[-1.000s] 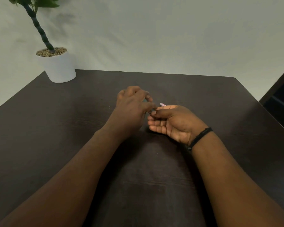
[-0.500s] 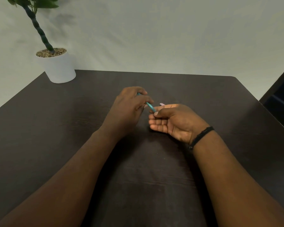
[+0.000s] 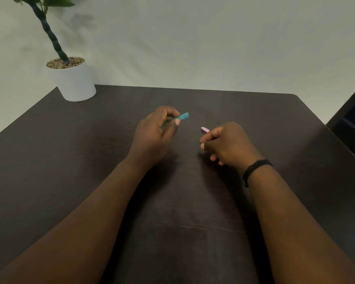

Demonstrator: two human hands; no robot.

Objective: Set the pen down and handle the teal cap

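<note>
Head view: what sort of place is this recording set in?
Probably a plain indoor room, perhaps a home or office corner. A dark wooden table stands against a bare pale wall, with a potted plant at its far corner. The left hand pinches a teal piece.

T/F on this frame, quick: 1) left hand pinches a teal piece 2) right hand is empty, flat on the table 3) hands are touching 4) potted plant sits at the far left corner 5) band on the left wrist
1) True: the left hand pinches a small teal piece.
2) False: the right hand is curled round a pink piece.
3) False: bare dark table shows between them.
4) True: the potted plant stands there.
5) False: the black band is on the right wrist.
</note>
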